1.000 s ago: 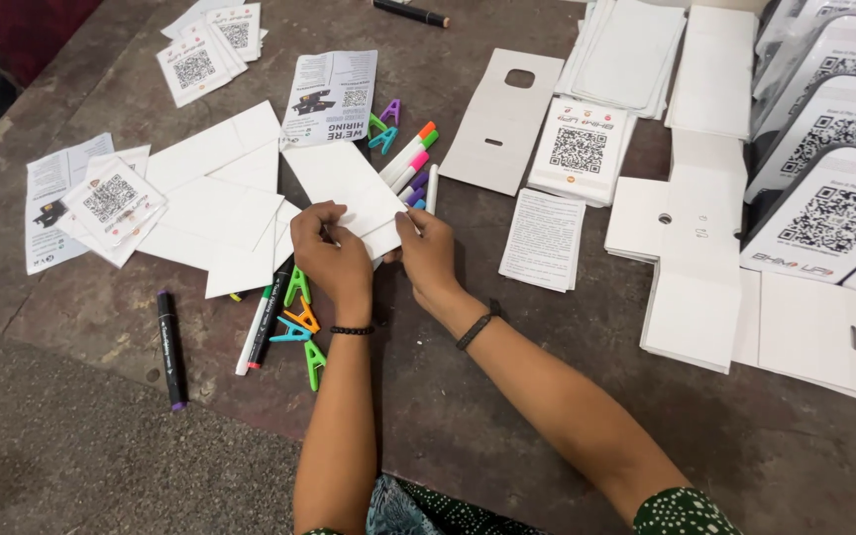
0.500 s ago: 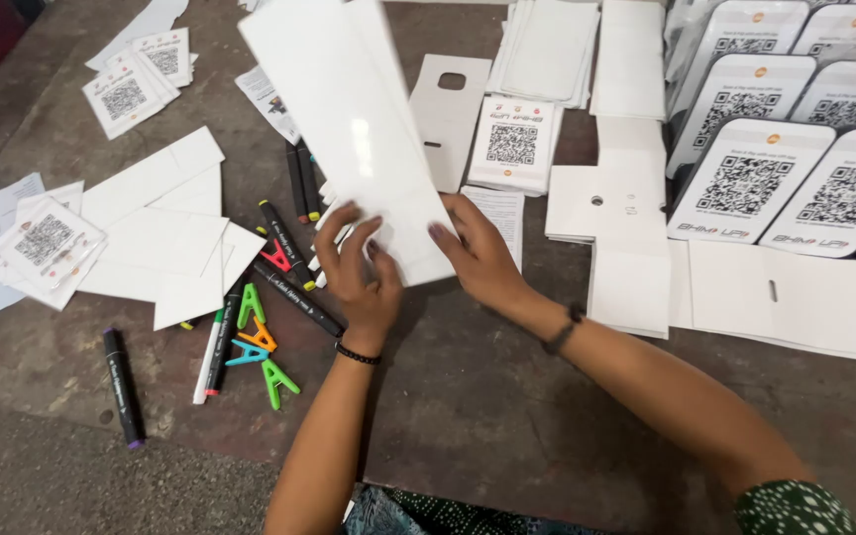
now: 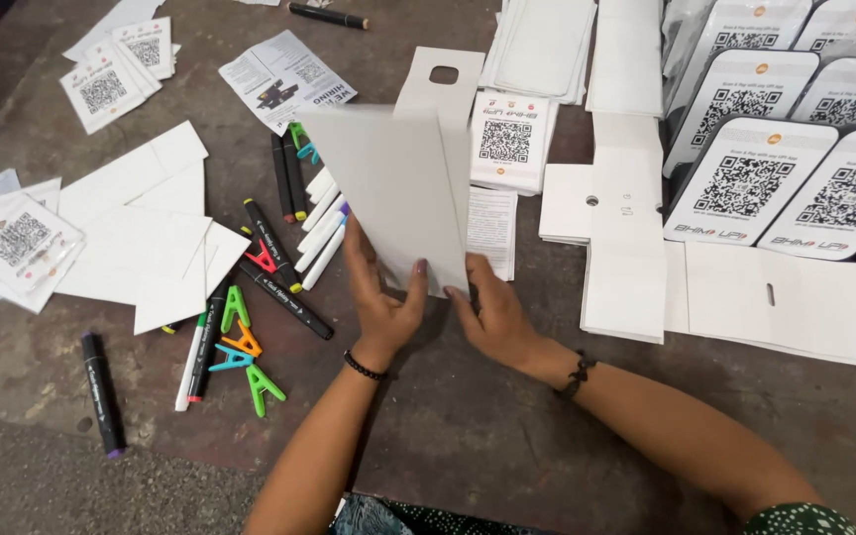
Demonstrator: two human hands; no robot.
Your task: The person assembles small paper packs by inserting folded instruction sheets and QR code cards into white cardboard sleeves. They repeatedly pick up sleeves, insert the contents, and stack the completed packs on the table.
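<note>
The white card (image 3: 388, 188), flat on the bench (image 3: 507, 436) a second ago, now stands tilted up above the markers (image 3: 289, 248), its lower edge pinched by the fingers of the left hand (image 3: 383, 302) and right hand (image 3: 492, 312).

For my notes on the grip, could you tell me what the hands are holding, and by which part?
Both hands, left hand and right hand, hold a white card sheet by its lower edge, fingers pinching it there.

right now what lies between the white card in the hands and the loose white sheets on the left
In the head view, a cluster of markers lies between the white card and the white sheets: several black ones and a few white ones, with coloured clips just below them.
</note>
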